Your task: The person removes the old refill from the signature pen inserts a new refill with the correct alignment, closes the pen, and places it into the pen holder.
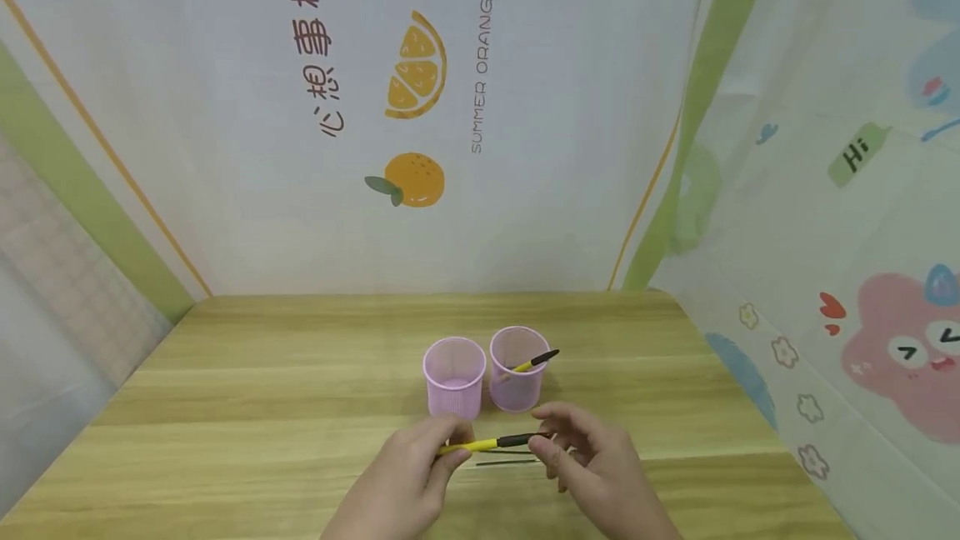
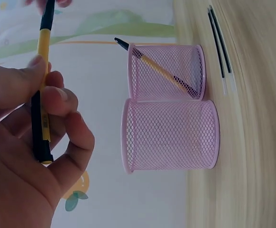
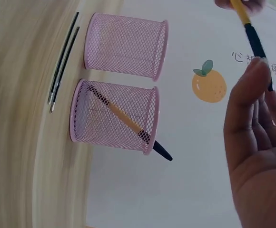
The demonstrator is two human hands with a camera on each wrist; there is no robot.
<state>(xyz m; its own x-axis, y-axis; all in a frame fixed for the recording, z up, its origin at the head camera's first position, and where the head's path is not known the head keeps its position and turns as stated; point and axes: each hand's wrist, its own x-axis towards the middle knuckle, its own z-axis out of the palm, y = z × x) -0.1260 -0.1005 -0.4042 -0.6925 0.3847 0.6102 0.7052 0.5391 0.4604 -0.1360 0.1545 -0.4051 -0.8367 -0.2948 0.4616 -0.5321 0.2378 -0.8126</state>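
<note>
My left hand [image 1: 411,467] holds a yellow and black pen [image 1: 483,444] by its yellow barrel, between thumb and fingers. The pen lies nearly level above the table in the head view. At the pen's black front end is my right hand [image 1: 596,463], its thumb and a finger pinching the tip while the index finger is lifted away. In the left wrist view, the pen's other black end [image 2: 44,154] lies against the palm. Beneath the hands, two thin dark pen refills [image 2: 220,50] lie side by side on the table.
Beyond the hands stand two pink mesh pen cups [image 1: 454,398] side by side. A second yellow and black pen [image 1: 542,358] leans in the right-hand cup [image 1: 516,394], its black end over the rim. Printed cloth [image 1: 562,148] hangs behind the wooden table [image 1: 262,390].
</note>
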